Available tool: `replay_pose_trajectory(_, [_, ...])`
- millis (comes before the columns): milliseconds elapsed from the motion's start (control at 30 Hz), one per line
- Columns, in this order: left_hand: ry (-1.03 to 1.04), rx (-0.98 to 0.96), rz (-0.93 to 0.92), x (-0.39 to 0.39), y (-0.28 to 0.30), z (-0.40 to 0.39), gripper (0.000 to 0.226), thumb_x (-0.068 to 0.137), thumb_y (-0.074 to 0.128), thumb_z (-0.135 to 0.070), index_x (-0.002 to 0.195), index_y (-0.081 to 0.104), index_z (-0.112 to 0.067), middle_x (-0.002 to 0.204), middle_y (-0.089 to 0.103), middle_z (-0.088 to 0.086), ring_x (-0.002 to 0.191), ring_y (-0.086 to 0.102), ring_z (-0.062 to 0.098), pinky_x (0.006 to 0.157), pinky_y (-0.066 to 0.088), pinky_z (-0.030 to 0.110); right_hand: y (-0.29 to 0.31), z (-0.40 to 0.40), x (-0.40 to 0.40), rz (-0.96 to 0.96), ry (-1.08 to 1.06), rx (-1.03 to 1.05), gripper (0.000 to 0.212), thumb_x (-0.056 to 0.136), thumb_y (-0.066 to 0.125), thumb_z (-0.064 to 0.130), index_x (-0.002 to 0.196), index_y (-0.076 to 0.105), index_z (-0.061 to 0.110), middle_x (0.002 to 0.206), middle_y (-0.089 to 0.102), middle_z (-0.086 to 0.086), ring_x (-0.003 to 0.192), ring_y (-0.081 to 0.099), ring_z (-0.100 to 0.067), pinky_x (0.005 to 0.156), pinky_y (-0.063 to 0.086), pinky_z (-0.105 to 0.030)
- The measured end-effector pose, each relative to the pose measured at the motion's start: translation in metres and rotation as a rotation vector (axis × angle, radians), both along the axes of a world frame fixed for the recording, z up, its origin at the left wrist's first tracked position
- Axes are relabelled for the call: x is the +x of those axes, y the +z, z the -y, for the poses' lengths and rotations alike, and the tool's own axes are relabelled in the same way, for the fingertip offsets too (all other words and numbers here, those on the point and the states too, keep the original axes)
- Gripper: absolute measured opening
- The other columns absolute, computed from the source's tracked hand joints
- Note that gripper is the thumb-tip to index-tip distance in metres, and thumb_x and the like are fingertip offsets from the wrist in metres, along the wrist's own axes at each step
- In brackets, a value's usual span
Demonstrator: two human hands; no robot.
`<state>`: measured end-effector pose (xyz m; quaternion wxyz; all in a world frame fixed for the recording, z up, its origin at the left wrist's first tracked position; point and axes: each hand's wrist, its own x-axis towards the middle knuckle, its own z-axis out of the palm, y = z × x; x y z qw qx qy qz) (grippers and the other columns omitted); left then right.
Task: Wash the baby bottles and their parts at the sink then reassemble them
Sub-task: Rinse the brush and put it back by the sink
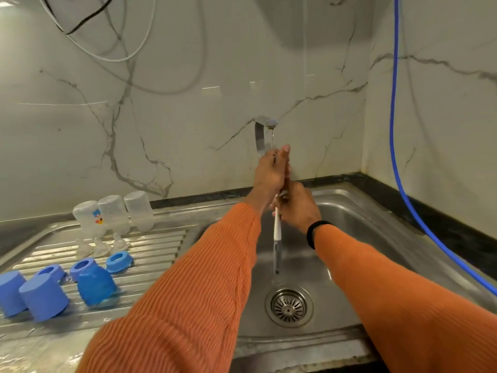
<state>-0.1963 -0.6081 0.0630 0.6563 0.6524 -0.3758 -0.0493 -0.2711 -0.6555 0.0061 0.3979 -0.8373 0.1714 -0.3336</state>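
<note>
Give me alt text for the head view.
Both hands, left hand above right hand, hold a white-handled bottle brush under the steel tap over the stainless sink. Clear plastic bottles and blue plastic caps stand on the drainboard.

A white marble-veined wall (188, 117) backs the counter, meeting a second wall at the right corner. Black and white cables (107, 41) loop across its upper left. A blue hose (393, 109) drops down the right wall — then slants along the black counter edge (430, 208) — toward the lower right.
</note>
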Motion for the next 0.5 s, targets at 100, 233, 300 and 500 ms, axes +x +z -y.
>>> replay_pose_trajectory(100, [0.019,0.055,0.089,0.002,-0.013,-0.006,0.027,0.107,0.044,-0.044,0.107,0.052,-0.018,0.091,0.069,0.004,0.082,0.065,0.017,0.073,0.054,0.032,0.003,0.0,-0.005,-0.014,-0.004,-0.048,0.012,0.098,0.061,0.004,0.101,0.065,0.015,0.08,0.073,-0.004,0.069,0.073,-0.018,0.069,0.064,-0.036])
replay_pose_trajectory(233, [0.006,0.165,0.054,0.003,-0.019,-0.021,0.032,0.107,0.051,-0.024,0.137,0.044,-0.013,0.115,0.066,0.01,0.104,0.066,0.024,0.085,0.055,0.03,0.002,-0.002,-0.007,-0.095,0.042,-0.029,0.012,0.094,0.068,0.004,0.1,0.067,0.014,0.08,0.074,-0.004,0.068,0.074,-0.017,0.066,0.064,-0.035])
replay_pose_trajectory(300, [0.038,0.261,0.117,0.005,-0.022,-0.035,0.041,0.1,0.063,-0.02,0.137,0.048,-0.012,0.117,0.066,0.012,0.103,0.065,0.025,0.091,0.056,0.041,0.004,0.001,-0.009,-0.148,0.035,-0.033,0.015,0.088,0.076,0.004,0.088,0.068,0.017,0.075,0.072,0.001,0.069,0.071,-0.014,0.064,0.059,-0.028])
replay_pose_trajectory(500, [0.279,0.171,0.167,-0.004,-0.002,-0.096,0.03,0.088,0.08,-0.036,0.108,0.067,-0.018,0.096,0.075,0.002,0.086,0.074,0.019,0.079,0.064,0.043,0.028,-0.01,-0.014,-0.159,0.269,0.085,0.016,0.087,0.082,0.013,0.097,0.073,0.006,0.089,0.076,-0.012,0.082,0.075,-0.025,0.074,0.064,-0.036])
